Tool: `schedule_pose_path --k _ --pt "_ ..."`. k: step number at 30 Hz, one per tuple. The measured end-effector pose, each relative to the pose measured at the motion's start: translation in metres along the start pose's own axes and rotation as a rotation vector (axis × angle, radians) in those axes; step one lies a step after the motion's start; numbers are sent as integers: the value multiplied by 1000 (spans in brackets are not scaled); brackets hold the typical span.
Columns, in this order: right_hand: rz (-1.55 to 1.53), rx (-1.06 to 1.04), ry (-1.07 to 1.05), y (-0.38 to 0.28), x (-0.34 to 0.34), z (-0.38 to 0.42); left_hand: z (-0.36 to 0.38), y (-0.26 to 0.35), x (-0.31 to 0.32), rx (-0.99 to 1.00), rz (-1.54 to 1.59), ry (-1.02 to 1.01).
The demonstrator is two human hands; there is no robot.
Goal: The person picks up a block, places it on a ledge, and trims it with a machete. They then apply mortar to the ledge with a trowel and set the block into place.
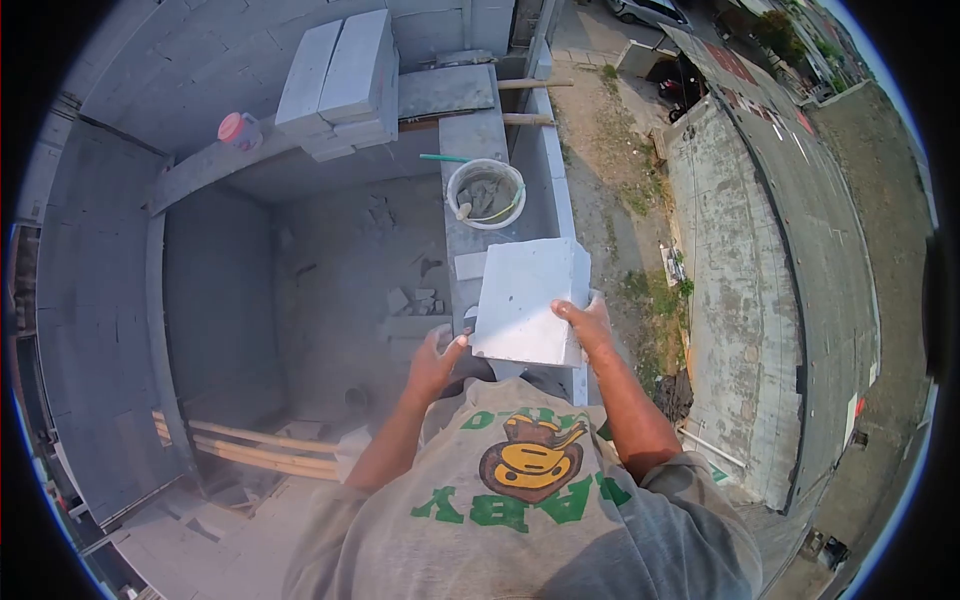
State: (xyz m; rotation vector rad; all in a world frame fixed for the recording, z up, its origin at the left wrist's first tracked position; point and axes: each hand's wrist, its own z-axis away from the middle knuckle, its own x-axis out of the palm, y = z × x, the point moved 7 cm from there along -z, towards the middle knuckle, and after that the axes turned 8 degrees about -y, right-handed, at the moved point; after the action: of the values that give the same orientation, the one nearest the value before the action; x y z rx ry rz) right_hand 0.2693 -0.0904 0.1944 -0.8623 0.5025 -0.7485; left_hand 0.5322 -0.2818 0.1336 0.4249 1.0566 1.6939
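Note:
A white block is held up in front of my shirt, above the narrow wall top. My right hand grips its right side, with the thumb on the upper face. At the block's lower left corner is my left hand, fingers spread, near or touching its edge; whether it bears any weight is hidden. Just beyond the block, a white bucket with grey mortar and a tool in it stands on the plank. A smaller white piece lies beside the block's left edge.
Stacked white blocks and a pink-lidded container sit on the far ledge. A deep drop with rubble lies left; bamboo poles cross lower left. Right of the wall edge, the ground is far below.

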Motion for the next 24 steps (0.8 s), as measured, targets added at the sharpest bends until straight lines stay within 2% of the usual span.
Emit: schedule_pose_path --k 1,3,4,6,7,9,10,12,18,19,22,24 --pt "-1 -1 4 -6 -10 -4 -18 4 -22 -13 43 59" --pt "262 -56 237 -28 -49 -6 -55 12 -69 -5 128 131" --pt "256 -54 244 -36 -63 -9 -71 13 -93 6 171 139" --pt "603 -11 376 -48 -96 -4 -98 1 -146 -5 31 240" --pt "590 6 381 -37 -110 -4 -101 11 -159 -11 16 226" --pt "835 76 505 -21 -136 -5 -110 35 -187 -53 274 252" --pt "821 73 514 -19 -142 -5 -119 53 -193 -42 263 248" --pt "892 267 458 -1 -154 0 -132 72 -195 -109 307 271" --pt "805 448 368 123 -180 4 -193 122 -149 -21 273 209" --pt "712 608 261 142 -178 6 -203 136 -143 -12 265 217" --pt "619 733 232 163 -167 17 -230 167 -129 0 121 152" --pt "519 875 224 170 -161 25 -259 198 -134 125 -60 162"
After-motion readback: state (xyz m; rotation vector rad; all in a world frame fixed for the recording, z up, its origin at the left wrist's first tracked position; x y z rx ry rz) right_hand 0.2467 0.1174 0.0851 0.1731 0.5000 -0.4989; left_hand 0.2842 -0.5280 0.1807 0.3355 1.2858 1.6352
